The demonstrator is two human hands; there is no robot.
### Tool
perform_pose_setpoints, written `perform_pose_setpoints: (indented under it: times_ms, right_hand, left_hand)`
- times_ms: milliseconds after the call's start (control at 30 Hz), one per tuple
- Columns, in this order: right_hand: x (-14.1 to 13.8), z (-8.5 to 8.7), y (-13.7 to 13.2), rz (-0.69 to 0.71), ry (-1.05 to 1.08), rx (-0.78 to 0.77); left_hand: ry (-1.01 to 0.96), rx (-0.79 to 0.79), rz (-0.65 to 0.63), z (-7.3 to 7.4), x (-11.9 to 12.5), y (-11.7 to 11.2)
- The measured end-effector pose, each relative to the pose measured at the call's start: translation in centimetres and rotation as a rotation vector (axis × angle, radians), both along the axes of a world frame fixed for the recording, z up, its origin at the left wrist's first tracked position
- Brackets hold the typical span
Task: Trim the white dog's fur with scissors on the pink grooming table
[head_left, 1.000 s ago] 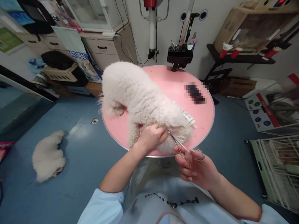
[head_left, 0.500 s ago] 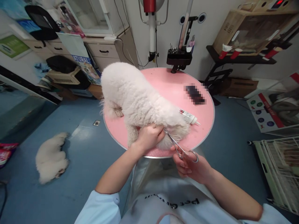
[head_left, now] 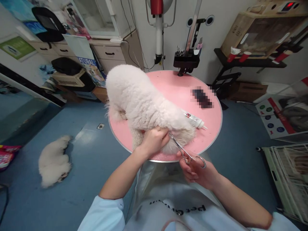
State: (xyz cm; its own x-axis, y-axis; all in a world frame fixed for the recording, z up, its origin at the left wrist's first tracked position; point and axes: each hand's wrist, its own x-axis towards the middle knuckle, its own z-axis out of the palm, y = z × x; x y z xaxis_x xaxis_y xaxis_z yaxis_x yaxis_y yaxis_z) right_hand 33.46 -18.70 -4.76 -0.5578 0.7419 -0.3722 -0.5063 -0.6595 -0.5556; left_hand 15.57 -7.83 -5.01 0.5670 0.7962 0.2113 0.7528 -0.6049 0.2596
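A fluffy white dog point(head_left: 141, 96) is on a round pink grooming table point(head_left: 168, 78), its head low toward the near right edge. My left hand point(head_left: 155, 139) is closed at the side of the dog's head, gripping fur or an ear flap; exactly what lies in the fingers is hidden. In my right hand point(head_left: 196, 170) are slim metal hemostat forceps point(head_left: 181, 148), with fingers at the ring handles. Their tips meet the dog's head just right of my left fingers, at what looks like the ear. Beyond the head lies a white bottle with a pointed nozzle point(head_left: 194, 120).
A blurred dark object point(head_left: 202, 98) lies on the table's right side. At the back edge stands a black tool holder point(head_left: 186, 61). Another white dog point(head_left: 55, 162) lies on the blue floor at left. A wire cage point(head_left: 288, 173) stands at right.
The whole view shifts slightly to the right. Both hands, the forceps and the dog keep nearly the same positions relative to one another.
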Motion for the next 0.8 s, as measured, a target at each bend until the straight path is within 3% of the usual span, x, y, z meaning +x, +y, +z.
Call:
perform_pose_setpoints:
  times_ms: [167,500,800]
  right_hand:
    - [-0.7,0.0,0.3,-0.016,-0.035,0.01]
    - [0.5,-0.2,-0.8,0.021,-0.016,-0.009]
    - [0.6,-0.4,-0.6,0.04,0.08,-0.007]
  left_hand:
    - [-0.006,-0.019,0.009,0.2,-0.1,0.0]
    - [-0.039,-0.028,-0.041,0.1,-0.4,0.0]
    - [-0.032,-0.009,-0.044,0.0,-0.4,0.1]
